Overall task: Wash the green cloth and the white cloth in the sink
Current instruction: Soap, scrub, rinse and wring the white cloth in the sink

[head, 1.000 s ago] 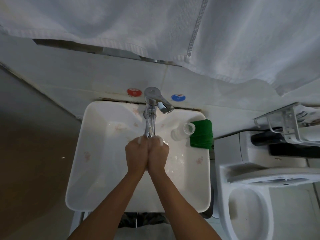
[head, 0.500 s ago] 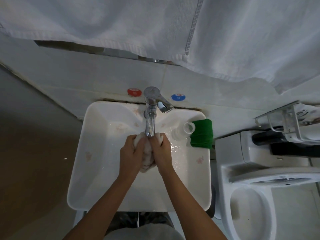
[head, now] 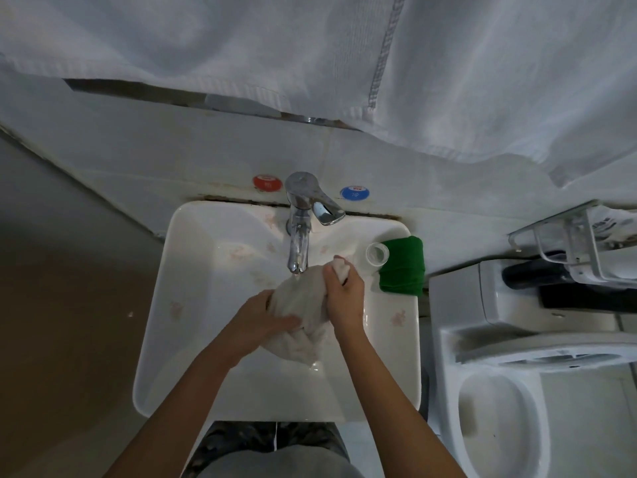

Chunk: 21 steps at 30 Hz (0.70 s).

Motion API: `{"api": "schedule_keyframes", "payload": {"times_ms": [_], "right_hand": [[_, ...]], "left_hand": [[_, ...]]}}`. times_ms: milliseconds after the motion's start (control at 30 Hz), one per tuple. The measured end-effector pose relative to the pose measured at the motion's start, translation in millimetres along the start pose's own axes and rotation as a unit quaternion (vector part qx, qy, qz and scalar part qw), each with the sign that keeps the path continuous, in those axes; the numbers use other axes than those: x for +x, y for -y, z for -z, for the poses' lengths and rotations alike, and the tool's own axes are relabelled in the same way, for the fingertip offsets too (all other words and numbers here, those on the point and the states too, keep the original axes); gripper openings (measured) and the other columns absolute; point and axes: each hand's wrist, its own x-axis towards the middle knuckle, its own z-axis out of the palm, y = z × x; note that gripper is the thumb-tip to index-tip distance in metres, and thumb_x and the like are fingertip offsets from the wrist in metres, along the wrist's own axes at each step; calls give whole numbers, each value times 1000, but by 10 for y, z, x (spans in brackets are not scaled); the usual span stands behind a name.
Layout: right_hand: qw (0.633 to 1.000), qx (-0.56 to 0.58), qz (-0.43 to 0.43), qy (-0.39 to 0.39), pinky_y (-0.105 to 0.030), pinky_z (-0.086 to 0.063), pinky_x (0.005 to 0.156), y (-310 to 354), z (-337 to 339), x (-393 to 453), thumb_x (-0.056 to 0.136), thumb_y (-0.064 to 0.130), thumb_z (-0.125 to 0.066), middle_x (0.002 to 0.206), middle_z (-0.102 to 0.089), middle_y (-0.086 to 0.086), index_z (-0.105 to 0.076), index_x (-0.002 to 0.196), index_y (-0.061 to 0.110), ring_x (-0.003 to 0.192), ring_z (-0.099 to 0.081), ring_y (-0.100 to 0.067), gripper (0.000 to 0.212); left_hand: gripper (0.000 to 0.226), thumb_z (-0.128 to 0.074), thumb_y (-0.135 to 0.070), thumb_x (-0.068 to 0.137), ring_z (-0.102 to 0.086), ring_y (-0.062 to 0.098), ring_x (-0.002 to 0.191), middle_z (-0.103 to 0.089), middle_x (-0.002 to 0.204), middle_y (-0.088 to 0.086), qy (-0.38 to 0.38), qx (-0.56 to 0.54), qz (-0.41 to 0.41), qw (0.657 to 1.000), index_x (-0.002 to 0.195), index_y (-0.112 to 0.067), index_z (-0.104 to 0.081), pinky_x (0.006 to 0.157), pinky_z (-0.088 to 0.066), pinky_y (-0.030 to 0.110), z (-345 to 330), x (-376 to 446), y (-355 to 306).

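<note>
Room: small bathroom, tiled wall behind; white towels (head: 482, 63) hanging at top.
Sink (head: 193, 305): white ceramic basin, chrome faucet (head: 299, 232) at back edge, red + blue hot/cold stickers on wall beside it.
White cloth (head: 303, 305): wet, bunched over basin, just under faucet spout.
Left hand (head: 262, 322): fingers curled round cloth's left side.
Right hand (head: 344, 294): gripping cloth's upper right part, one end sticking out above fingers.
Green cloth (head: 403, 267): folded on sink's right rim, near clear plastic bottle (head: 376, 254), apart from hands.
Toilet (head: 499, 391): right of sink.
</note>
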Motion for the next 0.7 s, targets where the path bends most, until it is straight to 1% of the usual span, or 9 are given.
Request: {"api": "schedule_keyframes", "payload": {"times_ms": [67,100,233,300,367,467,567,633,700], "right_hand": [[998,-48,-7,35,-30,-43,69,2,27,3,95,25,-58,74,-59,-11,-61,85,-1,73,-55,-13,27],[996,-54,-15,63,-30,-41,66,9,53,2,94,28,-58,70,-56,-11,-60,81,-6,69,-53,-13,36],[978,-29,-30,205,-27,-39,63,30,160,-7,88,39,-64,71,-55,-4,-59,82,-5,66,-50,-10,45],[967,-22,-53,248,-26,-41,64,33,201,-3,77,48,-67,73,-58,-1,-60,81,2,69,-52,-11,47],[956,-1,-70,286,-22,-43,63,34,238,1,73,43,-69,72,-60,2,-58,76,11,70,-55,-10,35],[940,4,-80,333,-27,-46,72,2,265,2,69,33,-76,81,-64,-3,-60,85,2,78,-60,-14,38],[940,-14,-68,335,-28,-39,67,-24,245,-11,64,35,-78,81,-54,-4,-54,85,10,77,-51,-15,41],[955,-29,-42,293,-24,-36,60,-58,235,1,65,32,-77,77,-47,-2,-48,81,12,73,-44,-12,39],[972,-43,-1,231,-24,-36,59,-91,223,3,68,25,-73,75,-43,0,-44,81,11,69,-40,-10,35]], "left_hand": [[39,-77,-32,51,-66,6,66,-71,68,-8,-1,12,-16,1000,84,-12,-71,53,-48,15,71,-2,-5],[34,-76,-30,49,-65,3,59,-70,62,-8,-17,11,-23,1000,78,-12,-72,50,-47,14,106,4,-15],[48,-74,-39,36,-64,3,59,-72,67,-5,-62,2,-34,998,79,-16,-73,54,-48,18,209,34,-11],[43,-75,-33,43,-63,7,62,-71,70,1,-58,3,-32,998,81,-13,-72,58,-48,23,212,39,-12],[37,-73,-27,50,-61,10,65,-70,71,3,-50,1,-40,998,83,-10,-69,62,-46,27,205,42,-15],[38,-70,-23,52,-58,11,68,-66,74,2,-45,1,-59,997,86,-8,-64,61,-44,24,200,72,3],[46,-73,-26,47,-56,7,67,-64,79,-2,-70,-2,-56,996,90,-16,-62,56,-43,14,211,99,19],[57,-78,-35,40,-57,7,67,-65,84,-1,-94,-28,-41,994,94,-24,-62,59,-45,18,240,99,54],[56,-81,-36,45,-60,10,72,-65,89,-1,-111,-53,-40,992,97,-26,-64,60,-47,20,274,83,84]]}}
